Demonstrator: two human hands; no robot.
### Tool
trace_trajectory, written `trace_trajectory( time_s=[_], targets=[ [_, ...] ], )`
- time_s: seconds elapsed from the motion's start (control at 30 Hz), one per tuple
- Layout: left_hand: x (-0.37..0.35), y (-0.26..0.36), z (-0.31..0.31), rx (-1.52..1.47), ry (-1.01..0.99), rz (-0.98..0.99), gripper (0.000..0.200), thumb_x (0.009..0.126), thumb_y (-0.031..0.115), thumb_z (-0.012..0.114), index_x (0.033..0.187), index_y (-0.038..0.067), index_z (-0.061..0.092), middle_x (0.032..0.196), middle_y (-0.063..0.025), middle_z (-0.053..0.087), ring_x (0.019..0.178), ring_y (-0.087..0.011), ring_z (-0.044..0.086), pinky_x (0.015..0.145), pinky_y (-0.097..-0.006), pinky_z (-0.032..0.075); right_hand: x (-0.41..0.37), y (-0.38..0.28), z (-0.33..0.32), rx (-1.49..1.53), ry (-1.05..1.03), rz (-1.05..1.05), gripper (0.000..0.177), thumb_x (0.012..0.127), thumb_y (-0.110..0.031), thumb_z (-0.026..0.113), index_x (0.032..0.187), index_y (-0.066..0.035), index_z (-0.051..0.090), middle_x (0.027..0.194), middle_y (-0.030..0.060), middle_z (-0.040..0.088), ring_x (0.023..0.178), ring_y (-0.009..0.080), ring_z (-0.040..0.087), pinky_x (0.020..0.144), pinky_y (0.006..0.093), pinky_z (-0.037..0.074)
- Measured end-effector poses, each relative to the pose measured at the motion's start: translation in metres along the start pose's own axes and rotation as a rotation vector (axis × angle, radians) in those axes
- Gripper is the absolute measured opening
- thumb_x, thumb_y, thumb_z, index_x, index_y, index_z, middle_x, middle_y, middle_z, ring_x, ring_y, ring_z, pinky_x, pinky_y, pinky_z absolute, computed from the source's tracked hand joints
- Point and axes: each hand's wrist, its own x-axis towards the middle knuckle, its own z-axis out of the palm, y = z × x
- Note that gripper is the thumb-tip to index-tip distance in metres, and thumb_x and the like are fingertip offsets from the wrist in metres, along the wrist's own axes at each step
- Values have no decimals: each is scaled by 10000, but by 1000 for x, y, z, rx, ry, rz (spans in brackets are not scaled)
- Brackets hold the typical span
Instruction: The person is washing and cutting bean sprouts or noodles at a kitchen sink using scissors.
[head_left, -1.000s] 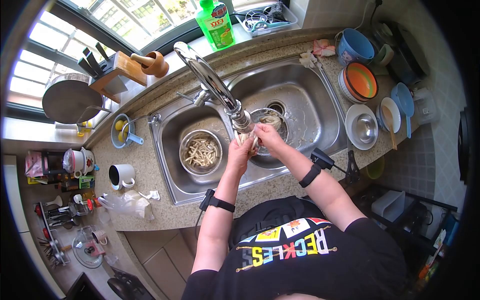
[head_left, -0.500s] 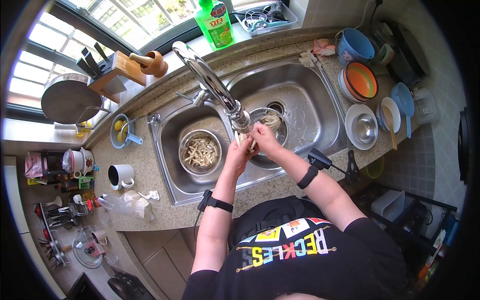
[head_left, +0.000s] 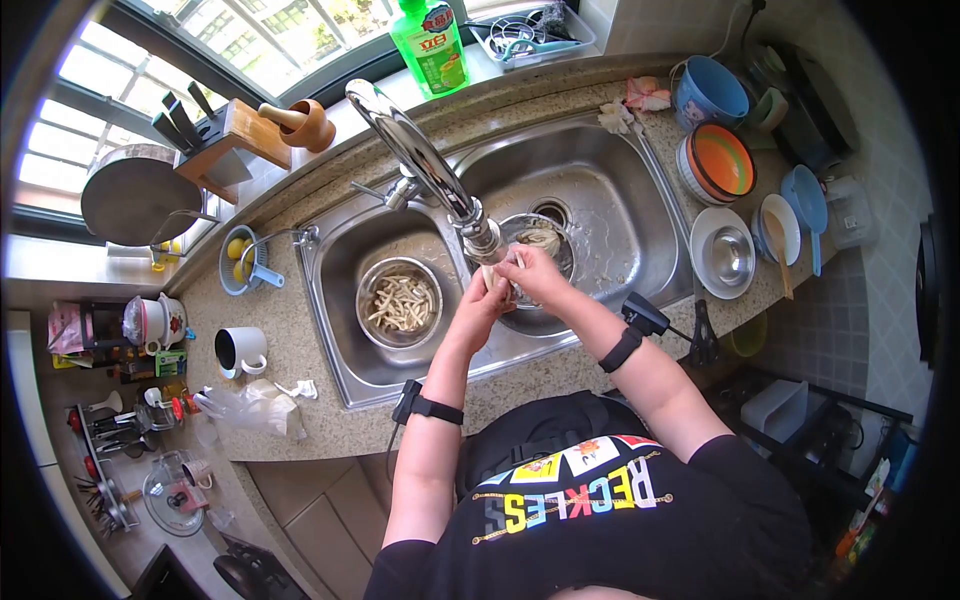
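Observation:
Both hands meet just under the chrome faucet point(head_left: 420, 165), above the divider between the two basins. My left hand point(head_left: 485, 303) is closed on a pale strip of food point(head_left: 489, 276); its exact kind I cannot make out. My right hand point(head_left: 535, 277) pinches at the same piece, fingertips touching the left hand's. Behind the right hand, in the right basin, a metal bowl point(head_left: 570, 262) holds a greyish-white clump point(head_left: 541, 236) of similar food. In the left basin stands another metal bowl point(head_left: 364, 326) full of short pale strips point(head_left: 404, 303).
Stacked bowls point(head_left: 722, 165), a white bowl point(head_left: 702, 255) and a blue ladle point(head_left: 806, 205) stand right of the sink. To the left are a mug point(head_left: 240, 352), a plastic bag point(head_left: 262, 408) and a blue strainer point(head_left: 240, 275). A green detergent bottle point(head_left: 430, 50) is on the sill.
My hands remain together under the faucet, with the fingers slightly shifted on the strip. The right wrist has moved a little. The bowls have stayed in place.

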Motion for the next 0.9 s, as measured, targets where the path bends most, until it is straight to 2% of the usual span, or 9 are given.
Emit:
trace_trajectory(
  time_s=[0.07,0.17,0.3,0.4,0.5,0.6,0.67,0.77,0.9],
  targets=[
    [-1,1,-3,-209,-51,-45,264,898,218,495,1124,82,480,918,7,530,789,-98,508,713,-275,439,0,0,-4,105,-55,82,183,762,-179,660,750,-27,558,681,24,577,600,76,514,521,248,432],
    [1,-4,-5,-210,-95,3,267,901,241,491,1121,89,483,954,6,535,815,-105,516,741,-290,444,-4,-9,-2,63,-90,179,166,808,-167,627,736,-60,521,685,-14,530,643,56,490,545,221,407],
    [-1,-8,1,-240,45,-3,251,902,231,486,1111,92,485,958,3,535,838,-113,523,767,-305,447,-3,6,1,-125,35,23,163,825,-170,604,738,-61,519,679,-7,535,627,61,511,526,221,422],
    [-2,-9,1,-229,78,40,241,902,226,487,1104,96,486,960,-1,533,839,-115,526,767,-309,450,-2,14,2,-58,-11,84,149,834,-176,594,779,-56,524,694,-6,541,615,68,522,514,220,430],
    [-4,-10,-3,-286,113,7,234,896,221,498,1095,99,486,943,2,539,832,-111,527,755,-311,455,-2,13,3,263,22,132,154,845,-195,581,840,-49,530,719,-8,545,639,67,529,519,211,430],
    [-2,-12,-8,-218,30,-2,233,894,208,500,1097,95,479,913,4,549,817,-110,532,736,-294,459,-4,6,1,161,-51,175,171,867,-213,548,893,-45,532,751,-8,553,694,70,528,588,217,440],
    [-2,-9,-3,-63,68,12,209,895,194,497,1073,86,479,869,-4,552,788,-115,537,726,-276,457,-8,2,8,-95,-34,-67,165,880,-200,515,883,-38,544,759,0,556,716,69,508,637,232,433],
    [0,-8,-1,-29,52,44,200,898,181,487,1068,75,478,862,-8,555,773,-109,537,706,-256,456,-8,-4,5,-129,-25,-34,148,878,-168,502,852,-31,550,771,5,560,732,67,488,670,244,423],
    [3,-12,-10,-235,15,-14,191,899,180,487,1055,70,486,872,-12,562,770,-98,540,696,-254,460,0,9,0,-68,7,-15,133,867,-146,507,829,-27,554,772,8,561,718,64,491,651,238,421]
  ],
)
